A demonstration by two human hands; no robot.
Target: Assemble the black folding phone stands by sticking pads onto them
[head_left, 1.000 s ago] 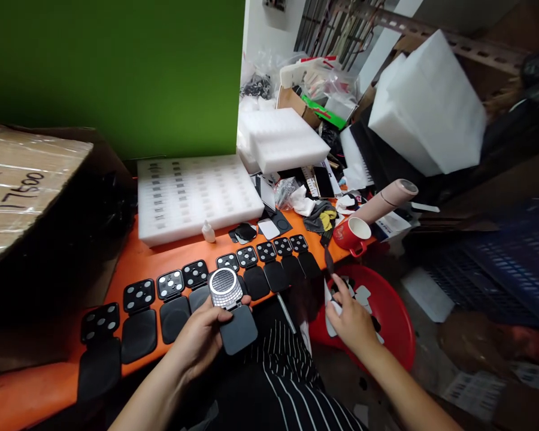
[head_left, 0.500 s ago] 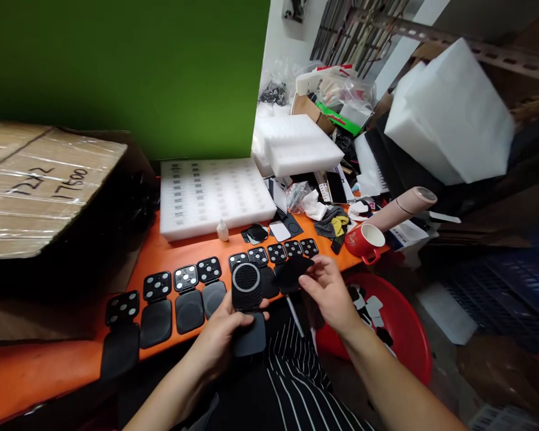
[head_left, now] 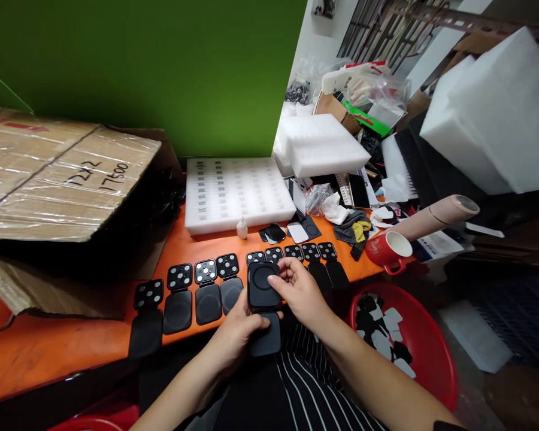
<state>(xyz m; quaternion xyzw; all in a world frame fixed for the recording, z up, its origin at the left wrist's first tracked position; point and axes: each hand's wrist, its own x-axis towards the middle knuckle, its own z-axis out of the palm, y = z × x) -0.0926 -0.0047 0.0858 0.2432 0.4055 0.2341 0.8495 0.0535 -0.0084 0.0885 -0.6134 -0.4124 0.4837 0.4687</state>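
Note:
My left hand point(head_left: 233, 332) grips a black hinged two-panel pad point(head_left: 266, 340), held unfolded above the table's front edge with the thumb on its lower panel. Over the upper panel lies a thin black square sheet point(head_left: 260, 287) with a faint ring mark. My right hand point(head_left: 300, 292) pinches the sheet's right side, thumb on its face and fingers curled behind the edge. Around them, a row of similar unfolded pads point(head_left: 208, 302) lies on the orange table point(head_left: 170, 230), their far panels dotted with pale round spots. The ring and ribbed face of the held pad are covered.
White foam trays point(head_left: 240, 206) stand behind, with a small dropper bottle point(head_left: 242, 228) in front. A red mug point(head_left: 388, 250) and a pink flask point(head_left: 435, 218) are at the right. Below them sits a red basin point(head_left: 435, 353) of black and white pieces. A cardboard box point(head_left: 67, 173) stands left.
My right hand has moved left with the black sheet, bringing it over the upper panel of the pad and hiding its pale ring. The head view has turned somewhat to the left.

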